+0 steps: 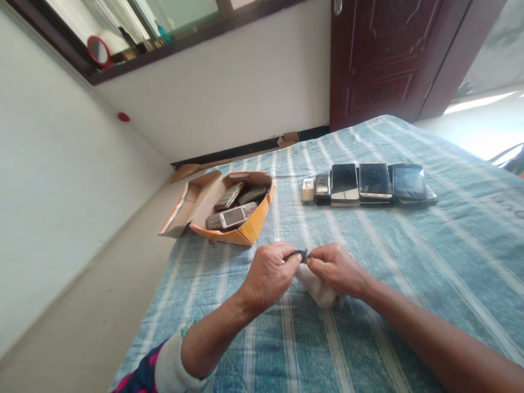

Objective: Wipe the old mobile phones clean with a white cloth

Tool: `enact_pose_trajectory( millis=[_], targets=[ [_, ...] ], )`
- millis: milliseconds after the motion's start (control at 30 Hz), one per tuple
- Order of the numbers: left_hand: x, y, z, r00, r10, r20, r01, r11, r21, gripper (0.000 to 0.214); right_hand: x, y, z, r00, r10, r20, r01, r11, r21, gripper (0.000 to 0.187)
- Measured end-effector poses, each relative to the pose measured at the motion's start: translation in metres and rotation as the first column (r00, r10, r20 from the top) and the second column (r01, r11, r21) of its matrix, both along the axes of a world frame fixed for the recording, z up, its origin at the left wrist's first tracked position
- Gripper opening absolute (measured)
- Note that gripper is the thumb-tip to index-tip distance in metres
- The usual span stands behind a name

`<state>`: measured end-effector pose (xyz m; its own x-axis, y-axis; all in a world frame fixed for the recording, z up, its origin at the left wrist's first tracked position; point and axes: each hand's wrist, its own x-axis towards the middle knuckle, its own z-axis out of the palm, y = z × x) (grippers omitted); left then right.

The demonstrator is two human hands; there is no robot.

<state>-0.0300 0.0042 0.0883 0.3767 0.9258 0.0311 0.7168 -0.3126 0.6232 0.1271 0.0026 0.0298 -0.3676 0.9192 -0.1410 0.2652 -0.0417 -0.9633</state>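
My left hand (270, 273) is closed around a small dark object (302, 254), seen almost edge-on, so its kind is hard to make out. Fingers of my right hand (338, 267) pinch close against the near end of that object. A white cloth (321, 289) bunches under my right hand and hangs down toward the bedspread, partly hidden by the fingers. Both hands meet just above the bed, to the right of an open orange cardboard box (257, 221). Inside the box lie a silver keypad phone (233, 216), another phone (230, 195) and darker items.
Beyond my hands, a row of phones runs along the striped bedspread (409, 262): a small keypad phone (308, 191), a dark one (323, 188), and stacks topped by touchscreen phones (374, 179). Past the bed are a white wall and a dark red door (385, 60).
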Motion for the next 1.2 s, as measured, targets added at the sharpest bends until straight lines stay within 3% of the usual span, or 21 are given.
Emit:
enact_pose_trajectory(
  millis=[600,867,1200],
  targets=[
    [0.002,0.001,-0.005,1.0,-0.005,-0.013,0.005,1.0,0.006,0.025,0.0,0.001,0.001,0.998,-0.023,0.057,0.025,0.999,-0.023,0.028],
    [0.002,0.0,-0.009,0.998,-0.063,0.002,0.062,0.995,0.08,0.024,0.0,0.001,0.006,0.987,-0.051,0.154,0.059,0.997,-0.045,0.021],
    [0.004,-0.001,-0.016,0.997,-0.053,-0.048,0.058,0.993,0.1,0.023,0.007,0.005,0.006,0.997,0.011,0.075,-0.005,0.996,-0.086,0.015]
  ],
)
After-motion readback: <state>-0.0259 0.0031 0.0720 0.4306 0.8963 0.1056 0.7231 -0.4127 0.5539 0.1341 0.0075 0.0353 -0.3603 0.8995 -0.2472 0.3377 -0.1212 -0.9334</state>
